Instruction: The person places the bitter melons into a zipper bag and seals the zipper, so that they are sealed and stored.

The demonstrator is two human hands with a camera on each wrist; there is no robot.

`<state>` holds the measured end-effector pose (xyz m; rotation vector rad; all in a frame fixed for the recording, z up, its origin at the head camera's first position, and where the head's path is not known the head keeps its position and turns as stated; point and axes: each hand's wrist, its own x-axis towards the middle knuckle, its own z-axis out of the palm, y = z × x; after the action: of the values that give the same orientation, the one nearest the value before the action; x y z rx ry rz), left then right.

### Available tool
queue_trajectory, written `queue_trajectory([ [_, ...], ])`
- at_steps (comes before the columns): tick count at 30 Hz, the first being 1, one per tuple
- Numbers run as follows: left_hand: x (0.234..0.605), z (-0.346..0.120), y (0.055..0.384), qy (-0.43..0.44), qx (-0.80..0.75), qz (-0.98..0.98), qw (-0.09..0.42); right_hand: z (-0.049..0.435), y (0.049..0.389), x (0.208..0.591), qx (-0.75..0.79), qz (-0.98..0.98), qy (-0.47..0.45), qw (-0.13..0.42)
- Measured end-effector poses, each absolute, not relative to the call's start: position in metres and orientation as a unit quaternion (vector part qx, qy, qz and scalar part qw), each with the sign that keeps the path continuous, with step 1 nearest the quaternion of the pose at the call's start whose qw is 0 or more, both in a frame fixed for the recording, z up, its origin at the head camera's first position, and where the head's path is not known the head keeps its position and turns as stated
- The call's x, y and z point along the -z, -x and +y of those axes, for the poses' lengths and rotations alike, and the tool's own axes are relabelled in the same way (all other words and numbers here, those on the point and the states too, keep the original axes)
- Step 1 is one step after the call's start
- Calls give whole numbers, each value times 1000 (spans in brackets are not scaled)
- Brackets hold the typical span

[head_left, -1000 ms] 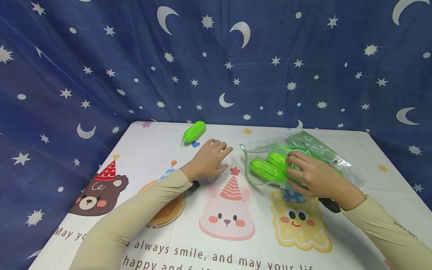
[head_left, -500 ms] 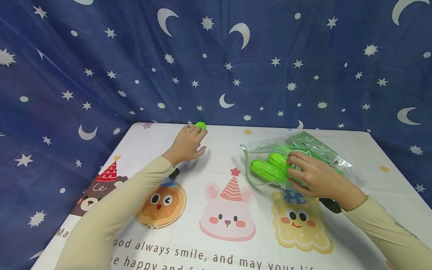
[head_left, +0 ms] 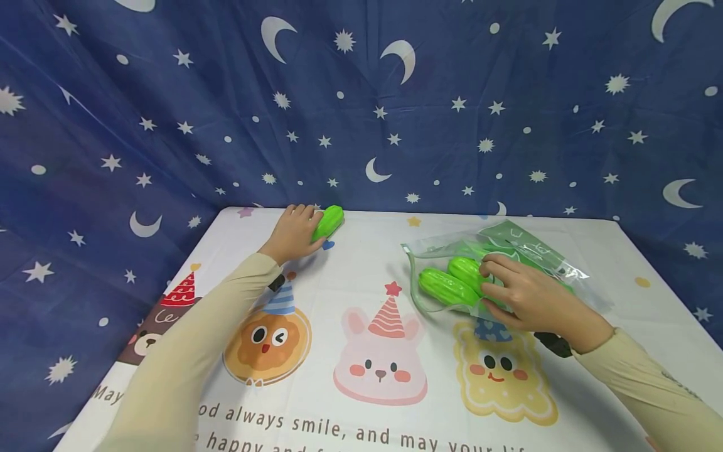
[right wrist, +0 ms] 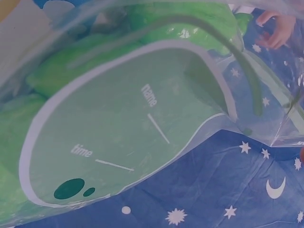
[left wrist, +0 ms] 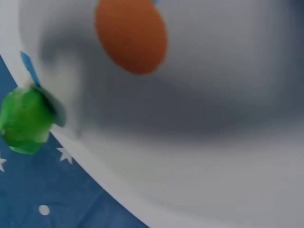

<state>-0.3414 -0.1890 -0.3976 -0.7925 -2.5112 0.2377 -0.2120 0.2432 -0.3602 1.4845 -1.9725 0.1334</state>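
Observation:
In the head view, a bright green ridged toy cucumber (head_left: 330, 221) lies near the table's back edge. My left hand (head_left: 290, 233) is right beside its left side, fingertips and thumb slightly apart at the cucumber. The left wrist view shows only the end of the green cucumber (left wrist: 26, 121), with the hand out of frame. With curled fingers, my right hand (head_left: 525, 292) holds the near rim of a clear plastic bag (head_left: 432, 242). Inside it, toy cucumbers (head_left: 449, 287) show at the mouth; the bag's green label (right wrist: 137, 109) fills the right wrist view.
A white tablecloth (head_left: 378, 251) printed with cartoon figures covers the table. Its back edge meets a dark blue curtain (head_left: 339, 138) with moons and stars. The bag lies to the right, its mouth facing left.
My left hand has moved from the middle of the table to the far left, passing over the lone cucumber to its left side. My right hand and the bag stay put.

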Motion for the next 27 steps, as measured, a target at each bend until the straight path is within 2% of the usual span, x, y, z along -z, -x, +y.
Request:
queue_trajectory([
  [8, 408, -191, 353, 252, -94, -939, 217, 244, 213, 360, -52, -753, -569, 328],
  [16, 414, -193, 362, 198, -96, -964, 150, 244, 214, 361, -53, -751, -570, 330],
  [27, 417, -197, 365, 188, -104, -969, 121, 242, 214, 360, -47, -754, -569, 325],
])
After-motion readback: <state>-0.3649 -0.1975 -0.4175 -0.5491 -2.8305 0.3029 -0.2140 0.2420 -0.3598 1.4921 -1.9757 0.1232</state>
